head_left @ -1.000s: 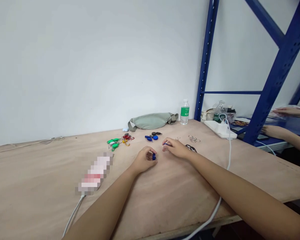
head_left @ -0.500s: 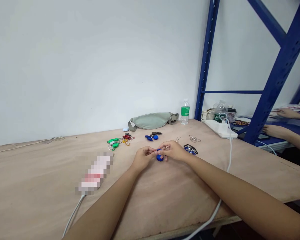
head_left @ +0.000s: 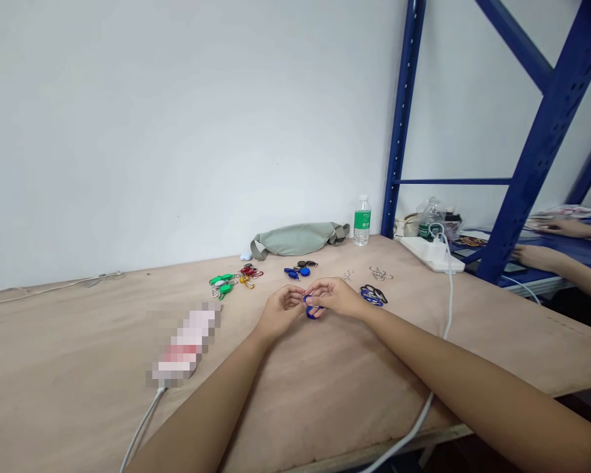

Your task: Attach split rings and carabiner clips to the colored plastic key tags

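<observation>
Blue key tag (head_left: 313, 312) gripped between both hands, mid plywood surface (head_left: 325, 381).
Left to right: green key tags (head_left: 221, 284) lie well apart; left hand (head_left: 280, 310) is closed on the tag; right hand (head_left: 335, 296) pinches it; blue carabiners (head_left: 372, 296) lie near.

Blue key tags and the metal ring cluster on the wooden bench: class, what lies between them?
In the head view, a small loose group of metal rings lies between the blue key tags and the metal ring cluster.
</observation>
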Available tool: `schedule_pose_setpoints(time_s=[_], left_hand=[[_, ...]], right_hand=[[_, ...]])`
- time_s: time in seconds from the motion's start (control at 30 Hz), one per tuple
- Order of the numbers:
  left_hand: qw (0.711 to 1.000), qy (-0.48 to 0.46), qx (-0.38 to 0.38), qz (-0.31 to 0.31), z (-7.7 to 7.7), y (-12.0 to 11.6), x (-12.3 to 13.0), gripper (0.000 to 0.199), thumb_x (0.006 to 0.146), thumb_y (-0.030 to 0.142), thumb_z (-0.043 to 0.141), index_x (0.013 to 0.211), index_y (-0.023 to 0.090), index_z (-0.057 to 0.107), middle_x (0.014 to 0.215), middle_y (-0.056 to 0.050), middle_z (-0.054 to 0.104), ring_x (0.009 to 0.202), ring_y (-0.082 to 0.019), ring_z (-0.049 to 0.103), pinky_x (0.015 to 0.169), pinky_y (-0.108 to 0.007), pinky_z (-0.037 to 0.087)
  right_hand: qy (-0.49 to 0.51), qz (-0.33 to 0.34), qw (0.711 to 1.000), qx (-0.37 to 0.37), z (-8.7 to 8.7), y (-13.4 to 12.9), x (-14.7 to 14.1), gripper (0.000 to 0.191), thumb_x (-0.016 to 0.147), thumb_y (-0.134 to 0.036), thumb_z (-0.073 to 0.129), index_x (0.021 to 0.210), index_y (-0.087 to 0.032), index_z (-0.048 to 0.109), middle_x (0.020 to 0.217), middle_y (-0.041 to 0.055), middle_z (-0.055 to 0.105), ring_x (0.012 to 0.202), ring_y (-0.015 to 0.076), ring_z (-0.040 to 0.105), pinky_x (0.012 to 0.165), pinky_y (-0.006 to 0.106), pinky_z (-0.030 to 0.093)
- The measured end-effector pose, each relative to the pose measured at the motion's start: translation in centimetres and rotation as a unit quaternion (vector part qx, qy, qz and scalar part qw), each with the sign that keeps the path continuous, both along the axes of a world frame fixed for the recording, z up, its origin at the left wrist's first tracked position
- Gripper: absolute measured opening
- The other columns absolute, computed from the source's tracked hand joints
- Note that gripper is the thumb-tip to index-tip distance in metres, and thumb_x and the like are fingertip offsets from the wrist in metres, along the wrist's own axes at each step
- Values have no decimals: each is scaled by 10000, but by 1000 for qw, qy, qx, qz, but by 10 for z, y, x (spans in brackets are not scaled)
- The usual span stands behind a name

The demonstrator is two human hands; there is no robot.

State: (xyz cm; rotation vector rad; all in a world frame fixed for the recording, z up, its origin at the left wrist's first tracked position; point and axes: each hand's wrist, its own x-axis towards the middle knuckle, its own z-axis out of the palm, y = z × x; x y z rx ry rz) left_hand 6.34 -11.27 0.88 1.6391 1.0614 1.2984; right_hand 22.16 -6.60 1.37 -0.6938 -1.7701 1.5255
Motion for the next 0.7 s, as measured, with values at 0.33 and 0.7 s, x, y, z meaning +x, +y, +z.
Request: schedule_pose_setpoints(time_s=[0.33, 0.7], left_hand=[[994, 105, 27, 25, 4, -1, -6, 213, 709, 369, 555, 744, 158, 547, 667, -15, 614, 649, -135, 585, 615, -242, 445], [977, 180, 78, 82, 9, -6, 2, 163, 773, 340, 460, 767, 180, 493, 652, 3, 577, 593, -122, 557, 580, -230, 425]], right_hand=[[-8, 31, 999, -9, -4, 7, 3, 347, 566, -312, 704, 828, -114, 590, 745, 59, 655, 653, 159, 632, 641, 312, 530], [-200, -23, 924, 324, 7, -7, 6, 195, 799, -262, 459, 923, -180, 586, 890, 63, 642, 824, 177, 590, 740, 308, 446]])
